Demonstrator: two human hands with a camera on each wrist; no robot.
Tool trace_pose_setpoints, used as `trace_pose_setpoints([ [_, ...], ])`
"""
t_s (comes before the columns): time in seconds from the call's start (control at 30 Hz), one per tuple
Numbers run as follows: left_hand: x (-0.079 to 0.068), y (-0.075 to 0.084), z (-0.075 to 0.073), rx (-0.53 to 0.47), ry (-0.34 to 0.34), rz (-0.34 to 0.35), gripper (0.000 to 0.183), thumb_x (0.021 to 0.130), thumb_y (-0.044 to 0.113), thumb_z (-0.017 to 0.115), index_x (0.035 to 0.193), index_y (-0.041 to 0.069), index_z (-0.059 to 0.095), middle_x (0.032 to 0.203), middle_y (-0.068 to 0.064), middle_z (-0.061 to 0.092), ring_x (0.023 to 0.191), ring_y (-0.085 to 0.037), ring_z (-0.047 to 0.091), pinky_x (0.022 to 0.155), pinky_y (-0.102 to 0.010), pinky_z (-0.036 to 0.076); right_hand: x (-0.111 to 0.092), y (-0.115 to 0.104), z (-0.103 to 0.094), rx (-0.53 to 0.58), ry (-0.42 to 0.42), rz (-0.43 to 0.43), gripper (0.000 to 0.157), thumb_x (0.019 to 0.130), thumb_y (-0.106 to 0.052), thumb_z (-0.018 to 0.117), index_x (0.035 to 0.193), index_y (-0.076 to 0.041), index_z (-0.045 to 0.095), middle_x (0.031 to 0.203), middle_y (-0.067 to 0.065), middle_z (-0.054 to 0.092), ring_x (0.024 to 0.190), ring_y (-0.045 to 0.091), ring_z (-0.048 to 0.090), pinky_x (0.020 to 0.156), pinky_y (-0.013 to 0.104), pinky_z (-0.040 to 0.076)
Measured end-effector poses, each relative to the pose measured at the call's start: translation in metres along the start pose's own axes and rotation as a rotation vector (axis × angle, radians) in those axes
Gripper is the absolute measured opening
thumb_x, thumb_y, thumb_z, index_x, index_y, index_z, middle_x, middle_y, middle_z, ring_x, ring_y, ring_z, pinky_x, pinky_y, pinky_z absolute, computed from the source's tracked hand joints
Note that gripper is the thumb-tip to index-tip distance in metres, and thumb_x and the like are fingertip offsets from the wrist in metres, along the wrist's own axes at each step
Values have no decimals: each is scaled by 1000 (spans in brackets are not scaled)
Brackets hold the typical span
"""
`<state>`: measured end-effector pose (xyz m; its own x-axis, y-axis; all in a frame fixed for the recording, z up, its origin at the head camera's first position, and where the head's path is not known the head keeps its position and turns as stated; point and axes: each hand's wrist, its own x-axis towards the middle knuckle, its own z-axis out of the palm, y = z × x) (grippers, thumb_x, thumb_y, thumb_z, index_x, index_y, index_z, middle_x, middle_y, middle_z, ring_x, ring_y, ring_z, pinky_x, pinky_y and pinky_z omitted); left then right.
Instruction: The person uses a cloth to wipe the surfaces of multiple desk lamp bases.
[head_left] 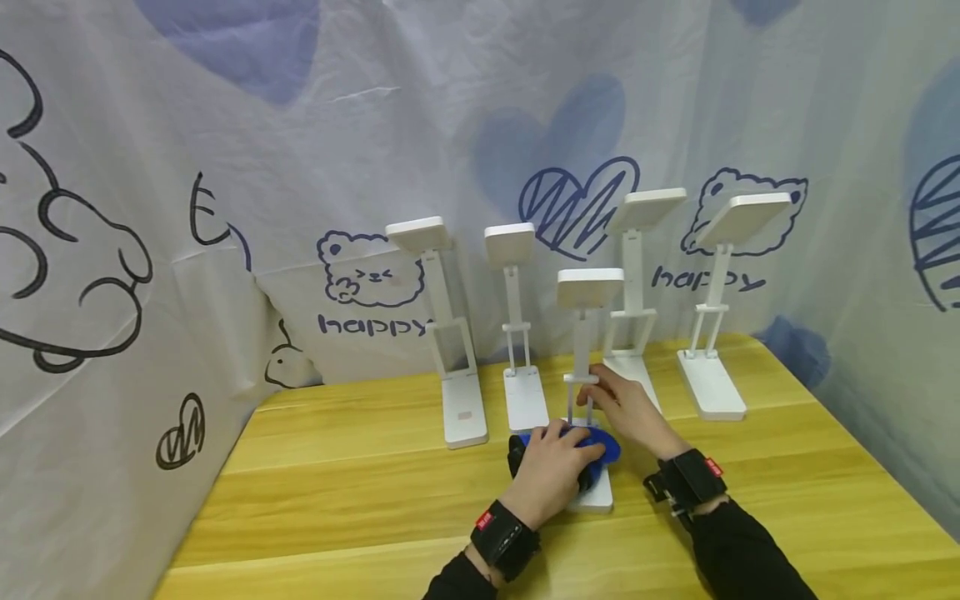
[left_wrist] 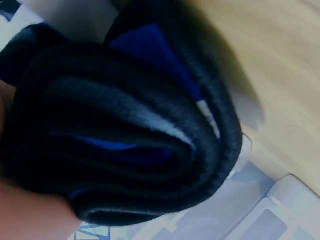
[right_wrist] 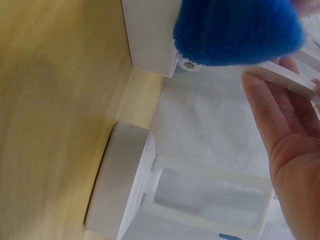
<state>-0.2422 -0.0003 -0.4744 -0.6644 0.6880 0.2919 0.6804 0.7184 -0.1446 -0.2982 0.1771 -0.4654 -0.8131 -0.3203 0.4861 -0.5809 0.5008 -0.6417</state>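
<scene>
We see the left hand [head_left: 551, 469] with its fingers bent over a blue and black cloth [head_left: 607, 448], grasping it against the base of the front stand [head_left: 581, 342], while the right hand's [head_left: 630, 410] fingers pinch one of that stand's slim struts. The front stand is upright on the table [head_left: 337, 467], nearest us of five white stands. We judge that uneven force is the main hazard: if the left hand pushes while the right pulls, the base could slide or tip, or the hinged struts could fold onto the fingers. The bunched cloth might also catch at the lower hinge, and a backward swing of the right hand could knock the rear stand [head_left: 632, 275] just behind it. As for writing, we read "happy" twice on the patterned backdrop [head_left: 420, 150], under bear drawings. Each black wristband, left [head_left: 507, 542] and right [head_left: 686, 483], has a red tag whose lettering is too small for us to read, and we find no legible brand on the stands.
</scene>
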Motion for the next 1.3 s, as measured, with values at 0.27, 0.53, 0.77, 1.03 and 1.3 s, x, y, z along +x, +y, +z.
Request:
trace_pose_setpoints([
  [0.27, -8, -8, -13, -175, -100, 159, 52, 80, 3, 68, 120, 36, 65, 129, 9, 59, 112, -16, 46, 92, -43, 47, -3, -34, -10, 51, -16, -4, 19, 100, -5, 42, 114, -4, 54, 87, 19, 66, 83, 30, 64, 76, 46, 56],
  [0.53, -16, -24, -30, -417, -231, 241, 58, 73, -14, 56, 109, 29, 73, 123, 9, 63, 106, -12, 50, 91, -25, 44, -3, -13, -3, 56, -15, -12, 19, 100, -6, 42, 114, -5, 54, 88, 15, 66, 84, 30, 64, 76, 46, 56],
  [0.77, -21, -36, -35, -454, -235, 191, 58, 71, -18, 55, 103, 26, 75, 118, 9, 67, 102, -11, 52, 100, -26, 40, -2, 2, 0, 8, -11, -24, 18, 101, -15, 41, 113, -13, 54, 88, 7, 67, 82, 20, 64, 73, 42, 56],
  [1.03, -19, -38, -26, -264, -139, 143, 51, 80, -7, 62, 111, 32, 72, 123, 9, 63, 106, -17, 49, 84, -34, 47, -1, -1, -1, -16, -10, -20, 17, 101, -16, 42, 110, -12, 55, 87, 4, 65, 81, 17, 62, 71, 41, 56],
  [1.3, -14, -27, -6, -60, 5, 69, 45, 85, 5, 64, 118, 34, 67, 127, 8, 61, 104, -19, 49, 80, -41, 49, -1, -2, -1, 1, -9, -10, 17, 101, -16, 40, 111, -13, 55, 87, 6, 65, 83, 19, 63, 74, 42, 57],
])
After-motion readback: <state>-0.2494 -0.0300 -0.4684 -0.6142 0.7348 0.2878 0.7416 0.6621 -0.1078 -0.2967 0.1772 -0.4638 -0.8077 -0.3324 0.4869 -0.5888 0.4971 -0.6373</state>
